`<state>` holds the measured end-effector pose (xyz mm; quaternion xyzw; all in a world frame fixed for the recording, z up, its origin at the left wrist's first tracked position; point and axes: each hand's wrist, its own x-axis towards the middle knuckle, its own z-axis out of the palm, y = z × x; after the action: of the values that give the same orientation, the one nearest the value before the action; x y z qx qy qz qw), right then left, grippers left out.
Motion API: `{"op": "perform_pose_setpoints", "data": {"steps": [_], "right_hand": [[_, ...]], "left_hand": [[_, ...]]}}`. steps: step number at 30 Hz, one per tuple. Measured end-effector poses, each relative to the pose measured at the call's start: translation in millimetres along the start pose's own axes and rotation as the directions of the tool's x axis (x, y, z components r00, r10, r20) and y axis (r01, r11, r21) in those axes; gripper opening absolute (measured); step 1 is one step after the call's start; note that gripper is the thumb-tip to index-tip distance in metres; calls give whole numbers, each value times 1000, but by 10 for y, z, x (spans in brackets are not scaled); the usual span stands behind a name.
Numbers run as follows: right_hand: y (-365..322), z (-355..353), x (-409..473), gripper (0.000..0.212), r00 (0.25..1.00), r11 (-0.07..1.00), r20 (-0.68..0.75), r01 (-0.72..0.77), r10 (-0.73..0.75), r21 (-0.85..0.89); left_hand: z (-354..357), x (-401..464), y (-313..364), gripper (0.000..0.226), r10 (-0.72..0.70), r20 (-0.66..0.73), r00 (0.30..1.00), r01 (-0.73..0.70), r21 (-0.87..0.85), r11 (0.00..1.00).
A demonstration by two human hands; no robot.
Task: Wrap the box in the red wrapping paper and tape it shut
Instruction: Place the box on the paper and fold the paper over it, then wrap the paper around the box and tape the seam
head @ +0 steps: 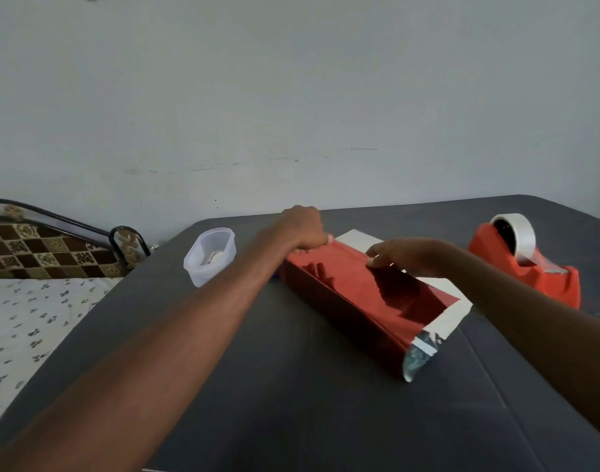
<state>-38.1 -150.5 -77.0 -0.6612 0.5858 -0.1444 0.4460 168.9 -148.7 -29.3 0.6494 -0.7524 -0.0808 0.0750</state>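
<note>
Head view: on dark table (291, 386), red wrapping paper (366, 298) folded over the hidden box, left hand (303, 229) gripping its far end, right hand (404, 255) pinching its top edge, red tape dispenser (527, 264) near on the right, clear plastic tub (210, 255) to the left.

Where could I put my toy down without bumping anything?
The near part of the grey table, between the two arms, is bare. So is the strip between the plastic tub and the red wrapping paper. It is crowded around the paper, both hands and the tape dispenser.
</note>
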Motion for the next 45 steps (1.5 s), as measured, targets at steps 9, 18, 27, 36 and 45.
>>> {"op": "perform_pose_setpoints", "data": {"steps": [9,18,27,36,45], "right_hand": [[-127,-34,-22,32,984,990,161,-62,82,-125],[-164,43,-49,32,989,957,133,-18,59,-290],[16,129,-295,27,935,728,-125,170,-333,-664],[141,-1,-275,35,967,742,-22,179,-253,-646],[5,85,-385,28,967,557,11,156,-255,-816]], "left_hand": [[375,108,92,39,118,147,982,-113,-42,993],[422,-30,-113,45,69,205,976,-35,-164,986],[452,-12,-114,55,73,225,971,-24,-212,977],[442,-74,-99,47,58,251,966,-8,-193,981],[431,225,-102,28,58,202,978,-5,-256,967]]}}
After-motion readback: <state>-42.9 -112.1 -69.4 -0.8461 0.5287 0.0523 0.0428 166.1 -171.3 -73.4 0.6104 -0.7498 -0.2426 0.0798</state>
